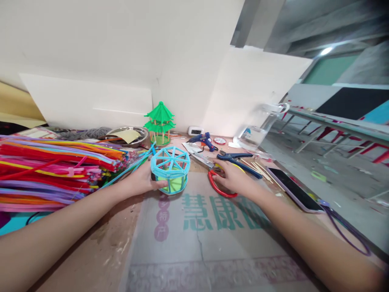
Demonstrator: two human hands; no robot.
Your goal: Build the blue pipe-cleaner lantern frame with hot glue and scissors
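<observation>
My left hand (142, 178) grips a small round model (170, 167) with a light-blue pipe-cleaner frame and a green inside, resting on the cardboard. My right hand (234, 175) lies on the red-handled scissors (212, 172), its fingers over the handle loops; the blades point away to the left. Just beyond the right hand lie blue-handled pliers (240, 161).
A big pile of coloured pipe cleaners (54, 166) fills the left. At the back stand a green pagoda model (159, 121), a metal dish (129, 136), a blue glue gun (204, 141) and a clear jug (258, 127). A phone (293, 188) lies right, near the table edge.
</observation>
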